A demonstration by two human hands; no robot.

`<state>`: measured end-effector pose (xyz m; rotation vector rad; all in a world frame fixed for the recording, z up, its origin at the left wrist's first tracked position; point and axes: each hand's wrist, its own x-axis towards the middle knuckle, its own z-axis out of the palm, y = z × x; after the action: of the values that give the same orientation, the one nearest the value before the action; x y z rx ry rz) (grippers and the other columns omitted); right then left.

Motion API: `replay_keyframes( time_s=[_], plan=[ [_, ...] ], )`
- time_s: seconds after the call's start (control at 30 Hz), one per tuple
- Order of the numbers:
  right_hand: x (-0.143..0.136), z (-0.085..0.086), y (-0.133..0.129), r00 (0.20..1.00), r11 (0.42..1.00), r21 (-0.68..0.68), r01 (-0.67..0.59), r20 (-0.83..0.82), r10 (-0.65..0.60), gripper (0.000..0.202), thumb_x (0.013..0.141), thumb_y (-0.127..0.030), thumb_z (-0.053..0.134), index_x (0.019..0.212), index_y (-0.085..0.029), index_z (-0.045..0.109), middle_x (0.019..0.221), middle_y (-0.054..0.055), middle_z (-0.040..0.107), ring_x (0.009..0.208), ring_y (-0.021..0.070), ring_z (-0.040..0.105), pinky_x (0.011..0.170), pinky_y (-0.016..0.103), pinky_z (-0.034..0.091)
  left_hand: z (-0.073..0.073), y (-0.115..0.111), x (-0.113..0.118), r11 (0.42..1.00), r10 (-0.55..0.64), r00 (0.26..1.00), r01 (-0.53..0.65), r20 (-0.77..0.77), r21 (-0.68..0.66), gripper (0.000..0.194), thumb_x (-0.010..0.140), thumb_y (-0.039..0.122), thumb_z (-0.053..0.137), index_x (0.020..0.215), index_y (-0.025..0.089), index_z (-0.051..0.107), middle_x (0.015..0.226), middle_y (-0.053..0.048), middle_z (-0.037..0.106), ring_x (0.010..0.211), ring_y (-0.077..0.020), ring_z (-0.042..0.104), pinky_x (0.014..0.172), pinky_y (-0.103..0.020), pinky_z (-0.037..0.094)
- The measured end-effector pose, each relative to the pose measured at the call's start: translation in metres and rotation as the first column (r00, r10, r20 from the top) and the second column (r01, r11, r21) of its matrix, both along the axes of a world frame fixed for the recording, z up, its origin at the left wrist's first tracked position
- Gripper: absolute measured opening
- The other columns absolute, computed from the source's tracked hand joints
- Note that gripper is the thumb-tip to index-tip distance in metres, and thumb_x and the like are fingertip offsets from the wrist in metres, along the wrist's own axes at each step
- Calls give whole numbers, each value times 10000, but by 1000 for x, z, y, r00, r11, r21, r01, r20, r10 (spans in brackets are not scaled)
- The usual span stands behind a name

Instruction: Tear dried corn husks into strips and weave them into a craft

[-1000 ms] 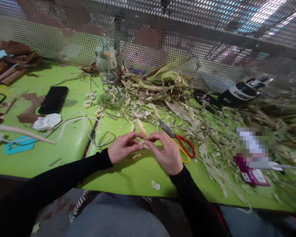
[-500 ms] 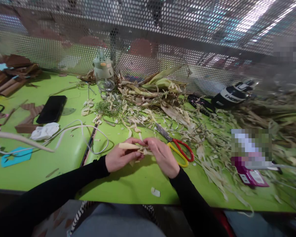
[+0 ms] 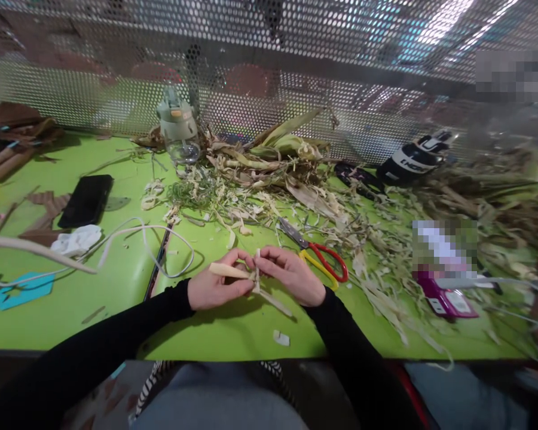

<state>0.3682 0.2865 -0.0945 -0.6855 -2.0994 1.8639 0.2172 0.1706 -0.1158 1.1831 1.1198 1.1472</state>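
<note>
Pale corn husk strips (image 3: 275, 303) cross between my two hands, low over the green table (image 3: 170, 334). My left hand (image 3: 222, 283) is closed on them, thumb and forefinger pinching near the crossing, and one wide strip end points left over the fingers. On the other side my right hand (image 3: 293, 276) pinches a short upright strip between thumb and fingertips. One narrow strip end slants down to the right below the fingers. Scissors (image 3: 316, 254) with one red and one yellow handle lie just beyond my right hand, blades pointing away to the left.
Husk scraps (image 3: 251, 200) spread across the back and right. A clear bottle (image 3: 179, 131) and a tipped black bottle (image 3: 410, 162) stand near the perforated metal screen (image 3: 260, 54). To the left lie a phone (image 3: 86, 201) and a white cable (image 3: 137, 230); a magenta device (image 3: 448, 298) sits right.
My right hand has turned and opened out from the strips, now pinching an upright one. A strip end hangs down to the right that was hidden before. The view has shifted slightly.
</note>
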Motion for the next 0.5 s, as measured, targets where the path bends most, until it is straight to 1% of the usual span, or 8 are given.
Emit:
replay_keyframes(
  time_s=[0.07, 0.13, 0.17, 0.27, 0.33, 0.4, 0.5],
  plan=[
    [-1, -2, -2, 997, 997, 12, 70, -34, -69, 260, 823, -418, 613, 775, -164, 578, 676, -27, 541, 595, 84, 488, 580, 211, 418, -3, 2, 1, 1000, 13, 999, -13, 48, 0, 279, 826, 348, 575, 964, 168, 413, 753, -3, 562, 662, -98, 506, 633, -240, 396],
    [-2, -4, -3, 990, 991, 27, 132, -59, -131, 247, 822, -412, 616, 794, -170, 576, 677, -28, 543, 591, 84, 489, 580, 211, 422, -6, 3, 0, 999, 32, 999, -33, 36, 16, 319, 802, 375, 606, 967, 161, 436, 826, -23, 572, 701, -107, 523, 664, -253, 418],
    [-2, -4, -3, 986, 988, 32, 152, -69, -149, 245, 819, -412, 619, 797, -171, 577, 679, -28, 545, 592, 84, 492, 581, 212, 424, -6, 3, -1, 999, 47, 999, -47, -3, 23, 339, 793, 387, 618, 981, 159, 451, 850, -27, 576, 709, -110, 527, 671, -256, 423],
    [-3, -5, -5, 983, 985, 37, 169, -83, -165, 256, 787, -417, 652, 791, -169, 590, 709, -16, 562, 623, 93, 516, 599, 222, 433, -6, 3, -3, 996, 90, 979, -84, -184, 43, 362, 792, 404, 618, 1023, 158, 485, 886, -36, 597, 722, -116, 537, 680, -259, 428],
    [-4, -6, -6, 984, 986, 33, 160, -82, -157, 264, 759, -416, 680, 778, -166, 598, 717, -10, 575, 644, 101, 531, 612, 230, 437, -5, 3, -3, 997, 73, 970, -65, -234, 42, 336, 809, 402, 597, 1015, 156, 496, 896, -45, 611, 719, -116, 552, 672, -257, 431],
    [-5, -6, -7, 986, 989, 21, 147, -80, -145, 261, 743, -408, 697, 766, -167, 600, 708, -13, 580, 638, 102, 537, 610, 235, 438, -3, 2, -2, 1000, 25, 984, -24, -178, 8, 304, 830, 394, 567, 992, 150, 489, 874, -52, 624, 701, -117, 578, 658, -256, 441],
    [-5, -8, -8, 985, 990, -16, 141, -93, -142, 241, 751, -391, 693, 771, -172, 594, 698, -20, 577, 613, 101, 543, 588, 236, 440, 0, 2, 1, 997, -15, 1000, 13, -13, -79, 289, 839, 386, 544, 985, 151, 458, 788, -39, 633, 645, -114, 591, 634, -256, 454]
  ],
)
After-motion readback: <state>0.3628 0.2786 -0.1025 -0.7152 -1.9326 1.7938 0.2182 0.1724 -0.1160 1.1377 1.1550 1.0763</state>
